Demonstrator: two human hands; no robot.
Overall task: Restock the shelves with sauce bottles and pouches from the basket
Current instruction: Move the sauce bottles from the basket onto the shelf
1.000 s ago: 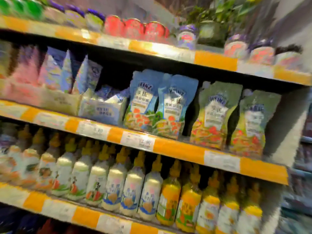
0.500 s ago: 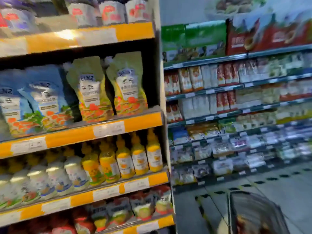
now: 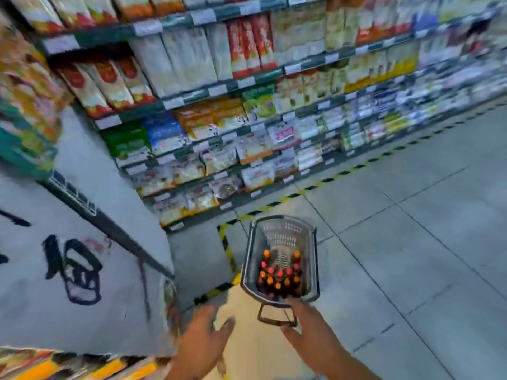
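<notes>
Both hands empty, nothing gripped. Left hand [image 3: 204, 334] hangs with fingers spread and relaxed, apart from everything. Right hand [image 3: 307, 329] stretches fingers-straight toward the basket [image 3: 311, 259], fingertips at its near rim, just beside the dark handle [image 3: 275, 319]; contact unclear, motion blur. Basket sits on the grey tile floor [image 3: 411, 242], near the yellow-black floor tape [image 3: 227, 250] and the corner of the shelf end panel [image 3: 109, 242]. Bottles [image 3: 278, 278] stand upright, packed in the near half of the basket, orange and red caps up; far half shows bare mesh. No pouches visible in it, though blur could hide some.

Progress: judged early or mid. Many bottles left to shelve, none in hand. Bare far half may mean some stock already went out, can't confirm. Aisle shelves [image 3: 247, 105] behind hold bagged and boxed goods, not sauce. A strip of shelf edge [image 3: 82, 363] shows at bottom left, contents blurred. Likely next step: pick bottles from the basket.
</notes>
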